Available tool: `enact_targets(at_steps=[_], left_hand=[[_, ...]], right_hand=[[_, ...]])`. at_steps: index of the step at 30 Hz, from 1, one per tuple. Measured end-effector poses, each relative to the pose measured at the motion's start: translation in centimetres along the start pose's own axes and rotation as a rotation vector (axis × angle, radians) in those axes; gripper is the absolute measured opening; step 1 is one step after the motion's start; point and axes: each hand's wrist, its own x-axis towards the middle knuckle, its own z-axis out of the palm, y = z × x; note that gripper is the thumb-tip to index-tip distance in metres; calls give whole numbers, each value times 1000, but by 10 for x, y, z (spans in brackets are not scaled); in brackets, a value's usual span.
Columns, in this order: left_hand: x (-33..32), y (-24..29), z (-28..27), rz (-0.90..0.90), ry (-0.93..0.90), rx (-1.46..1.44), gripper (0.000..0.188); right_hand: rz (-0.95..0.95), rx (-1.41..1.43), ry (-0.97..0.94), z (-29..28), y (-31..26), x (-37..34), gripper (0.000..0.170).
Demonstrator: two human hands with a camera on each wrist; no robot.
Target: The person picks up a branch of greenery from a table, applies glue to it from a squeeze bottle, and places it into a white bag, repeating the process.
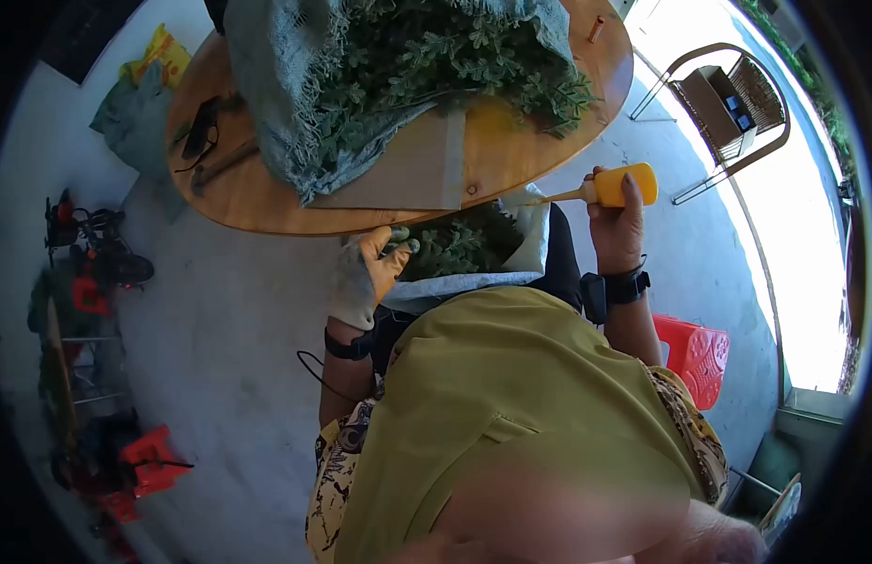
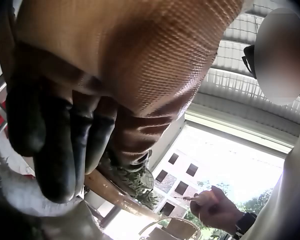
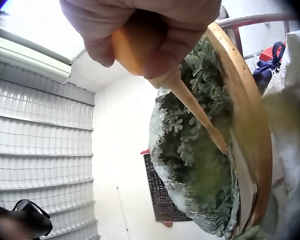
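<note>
My bare right hand (image 1: 616,221) grips a yellow squeeze bottle (image 1: 627,186) with a long, thin nozzle, held beyond the table's near edge. The nozzle (image 3: 199,114) points left in the head view, toward the white sack (image 1: 533,246) of green artificial sprigs (image 1: 459,246) at my lap. My left hand (image 1: 368,274) wears a tan glove with dark fingertips and hovers by the sack's left side, close to the table edge. Its fingers (image 2: 55,150) are loosely bent, with nothing visible in them. A larger woven sack (image 1: 300,103) full of green sprigs (image 1: 436,66) lies open on the table.
The round wooden table (image 1: 257,211) bears a hammer (image 1: 222,167), dark glasses (image 1: 203,132), a flat cardboard piece (image 1: 398,174) and a small orange tube (image 1: 597,28). A chair (image 1: 770,89) holding a box stands at right. A red stool (image 1: 696,362) is beside me.
</note>
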Motion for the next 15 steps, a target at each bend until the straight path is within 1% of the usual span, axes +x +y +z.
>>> enact_targets(at_steps=[2,3,5,6,7,8,9,10,12,13,15], left_hand=[[13,43,-2,119,66,-105,27],[-20,56,-41,53,28,-37,27],[18,80,-42,444,321,94,24],[36,99,-47,493,321,248,32],[56,107,-48,503,319,256,32],[79,117,-49,495,356,436,42],[102,128,-50,487,395,615,51],[126,135,-48,501,395,623,51],[172,145,-43,262,463,814,74],[189,149,-40,276,462,822,74],[218,161,-35,246,558,882,84]], right_hand=[[-32,-28,-16,-2,-10,13,35],[25,28,46,14,10,-30,35],[-9,29,46,16,4,-20,35],[-31,31,31,18,1,-15,35],[-38,39,77,20,1,-17,35],[-46,47,123,21,0,-21,36],[-57,58,123,20,-1,-23,36],[-56,54,129,19,-4,-26,37],[-66,53,155,17,-7,-32,38],[-76,64,158,10,-7,-35,38],[-22,126,162,-4,-9,-39,37]])
